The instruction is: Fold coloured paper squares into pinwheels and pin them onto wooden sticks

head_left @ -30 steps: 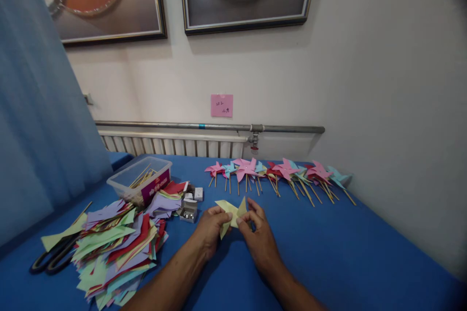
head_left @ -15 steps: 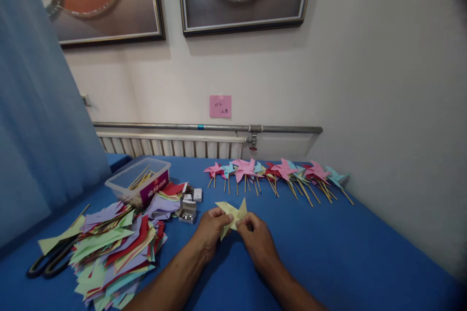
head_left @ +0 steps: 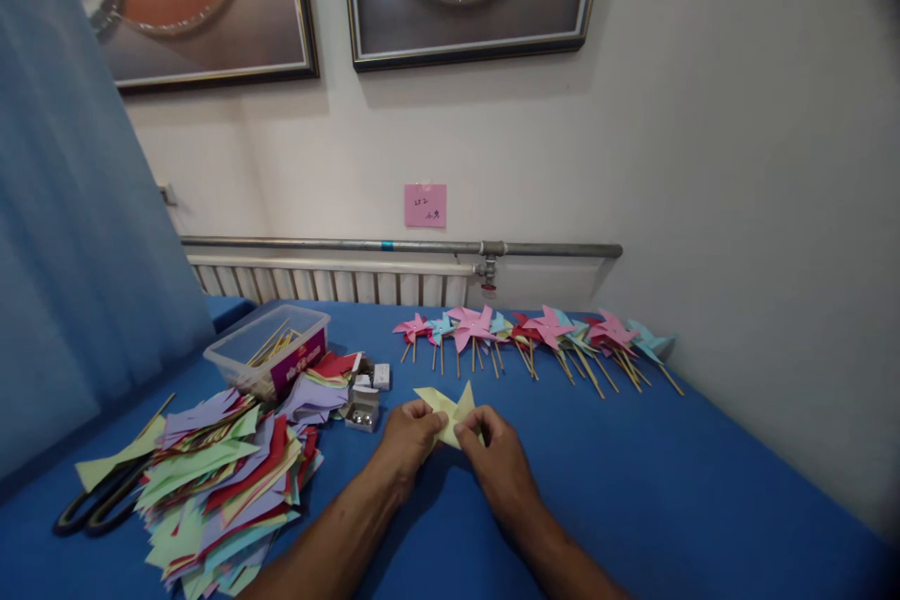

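A pale yellow paper pinwheel (head_left: pixel 450 407) is held between both hands above the blue table, some of its points folded in and others sticking up. My left hand (head_left: pixel 410 436) pinches its left side, thumb on top near the middle. Gripping the right side is my right hand (head_left: pixel 492 448), thumb and forefinger closed on the paper. My fingers cover part of the folds, and I cannot make out whether a pin is in the centre. Left of my hands stands a small open box of metal pins (head_left: pixel 361 416).
Finished pinwheels on sticks (head_left: pixel 548 328) lie along the table's back. To the left are a heap of cut coloured paper (head_left: pixel 225 487), black-handled scissors (head_left: pixel 98 511) and a clear plastic box (head_left: pixel 243 375) with wooden sticks. A blue curtain (head_left: pixel 77 206) hangs at far left.
The lower point of the yellow paper, which hung down between my hands, no longer shows there. Both hands stay in nearly the same place.
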`<state>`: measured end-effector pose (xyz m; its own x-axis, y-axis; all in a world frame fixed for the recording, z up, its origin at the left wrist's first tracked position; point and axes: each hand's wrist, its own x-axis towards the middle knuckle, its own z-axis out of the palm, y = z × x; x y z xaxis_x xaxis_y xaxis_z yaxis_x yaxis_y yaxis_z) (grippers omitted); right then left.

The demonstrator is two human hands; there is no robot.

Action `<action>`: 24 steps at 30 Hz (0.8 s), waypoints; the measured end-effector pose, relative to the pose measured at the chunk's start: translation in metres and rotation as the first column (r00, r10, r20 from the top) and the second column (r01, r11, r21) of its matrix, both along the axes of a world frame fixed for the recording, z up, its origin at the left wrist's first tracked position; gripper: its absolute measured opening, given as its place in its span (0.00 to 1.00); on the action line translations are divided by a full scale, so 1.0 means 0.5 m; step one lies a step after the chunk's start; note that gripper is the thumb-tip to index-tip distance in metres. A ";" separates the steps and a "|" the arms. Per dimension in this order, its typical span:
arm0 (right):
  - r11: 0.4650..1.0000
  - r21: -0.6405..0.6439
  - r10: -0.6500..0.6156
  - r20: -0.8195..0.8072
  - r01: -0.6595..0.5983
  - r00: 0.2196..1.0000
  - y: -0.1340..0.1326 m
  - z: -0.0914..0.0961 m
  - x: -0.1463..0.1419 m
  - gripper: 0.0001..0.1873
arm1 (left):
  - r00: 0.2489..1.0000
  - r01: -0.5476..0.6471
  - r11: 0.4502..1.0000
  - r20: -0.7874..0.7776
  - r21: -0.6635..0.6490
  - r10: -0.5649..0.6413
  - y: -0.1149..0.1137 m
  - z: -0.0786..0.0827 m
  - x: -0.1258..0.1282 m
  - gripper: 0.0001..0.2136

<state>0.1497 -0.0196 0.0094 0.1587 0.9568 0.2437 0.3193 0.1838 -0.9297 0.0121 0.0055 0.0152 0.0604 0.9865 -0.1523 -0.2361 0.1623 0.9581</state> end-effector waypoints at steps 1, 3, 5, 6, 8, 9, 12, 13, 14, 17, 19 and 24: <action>1.000 0.012 0.023 -0.027 -0.023 0.999 0.001 -0.001 0.003 0.10 | 1.000 -0.009 1.000 0.004 -0.002 0.009 0.001 0.001 -0.001 0.15; 0.996 0.026 0.090 -0.079 -0.088 0.993 0.005 -0.002 0.012 0.11 | 0.999 -0.032 0.999 0.015 -0.010 0.032 0.003 0.002 -0.004 0.15; 0.985 0.027 0.172 -0.105 -0.170 0.979 0.007 -0.002 0.020 0.12 | 0.998 -0.055 0.998 0.013 -0.010 0.055 0.007 0.003 -0.008 0.14; 0.978 0.020 0.206 -0.108 -0.205 0.972 0.007 -0.001 0.025 0.13 | 0.998 -0.065 0.998 0.008 -0.006 0.065 0.009 0.003 -0.010 0.14; 0.968 0.002 0.248 -0.100 -0.249 0.964 0.006 0.006 0.032 0.14 | 0.997 -0.076 0.997 -0.002 0.001 0.076 0.013 0.004 -0.014 0.14; 0.966 -0.005 0.256 -0.090 -0.258 0.962 0.005 0.011 0.035 0.14 | 0.997 -0.078 0.997 -0.011 -0.001 0.078 0.014 0.005 -0.016 0.14; 0.970 -0.010 0.242 -0.050 -0.243 0.969 0.003 0.026 0.043 0.16 | 0.995 -0.083 0.996 -0.061 -0.015 0.082 0.015 0.009 -0.018 0.13; 0.971 -0.012 0.240 -0.049 -0.241 0.970 0.003 0.029 0.045 0.16 | 0.994 -0.084 0.996 -0.076 -0.017 0.082 0.014 0.010 -0.018 0.13; 0.969 -0.017 0.245 -0.059 -0.246 0.968 0.003 0.031 0.047 0.17 | 0.993 -0.083 0.996 -0.086 -0.018 0.081 0.013 0.012 -0.018 0.13; 0.956 -0.045 0.281 -0.141 -0.290 0.949 0.008 0.026 0.051 0.20 | 0.995 -0.063 0.998 -0.082 -0.020 0.061 0.009 0.015 -0.016 0.11; 0.948 -0.063 0.295 -0.200 -0.313 0.934 0.013 0.018 0.052 0.22 | 0.996 -0.053 0.998 -0.072 -0.023 0.051 0.007 0.017 -0.015 0.11; 0.939 -0.077 0.316 -0.199 -0.336 0.928 0.014 0.016 0.056 0.21 | 0.997 -0.054 0.999 -0.055 -0.008 0.054 0.006 0.017 -0.016 0.12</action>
<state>0.1778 -0.0127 0.0173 -0.1352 0.9819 0.1324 0.0833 0.1445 -0.9860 0.0041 0.0085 0.0236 -0.0015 0.9866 -0.1629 -0.1919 0.1596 0.9684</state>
